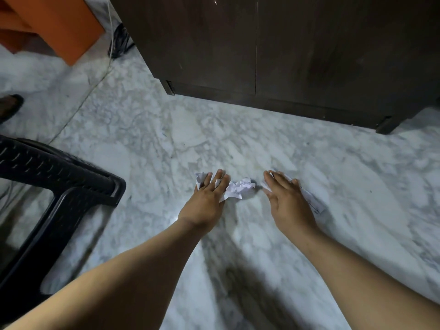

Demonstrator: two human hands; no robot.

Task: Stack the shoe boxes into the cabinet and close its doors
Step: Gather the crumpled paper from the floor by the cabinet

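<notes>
The dark brown cabinet (297, 48) stands at the top of the view with both doors shut; a thin seam runs between them. No shoe box is in sight. On the marble floor in front of it lie crumpled white papers (240, 188). My left hand (207, 198) lies flat, fingers straight, on one piece of paper. My right hand (288, 198) lies flat on another white sheet (314, 203) that sticks out from under it to the right. A crumpled ball of paper sits between the two hands.
A black plastic stool (59, 186) stands at the left. An orange piece of furniture (54, 22) is at the top left, with a dark cable (120, 41) beside it. A dark shoe (9, 107) shows at the left edge.
</notes>
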